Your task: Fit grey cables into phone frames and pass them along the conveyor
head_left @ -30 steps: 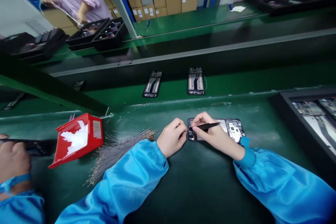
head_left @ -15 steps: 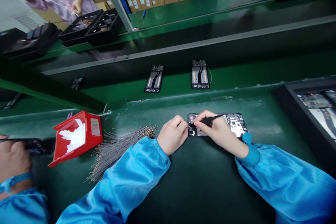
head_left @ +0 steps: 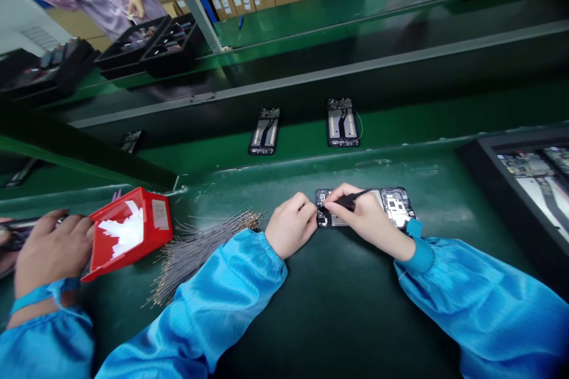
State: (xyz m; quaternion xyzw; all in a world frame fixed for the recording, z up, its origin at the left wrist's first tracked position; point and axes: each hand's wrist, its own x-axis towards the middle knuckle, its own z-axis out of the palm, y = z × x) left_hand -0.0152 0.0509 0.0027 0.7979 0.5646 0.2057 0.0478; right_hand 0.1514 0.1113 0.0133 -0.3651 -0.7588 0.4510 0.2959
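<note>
An opened phone [head_left: 397,207] lies sideways on the green bench, its circuit board showing at the right end. My right hand [head_left: 362,213] is closed in a pinch around black tweezers [head_left: 354,196], whose tips point down at the phone's left end. Against that same end rests my left hand [head_left: 293,225], its fingers curled together; whatever they grip, if anything, is hidden. A bundle of thin grey cables [head_left: 202,254] lies left of my left hand, past the forearm.
A red bin [head_left: 155,237] with white slips stands at the left, beside a co-worker's hand [head_left: 53,254] on another phone. Two opened phones [head_left: 264,132] [head_left: 342,123] lie on the green strip beyond. A black tray [head_left: 489,180] with phone parts sits at the right.
The phones on the far strip have shifted slightly right. The co-worker's hand at the left has come further in, up to the red bin. My hands hold nearly the same pose.
</note>
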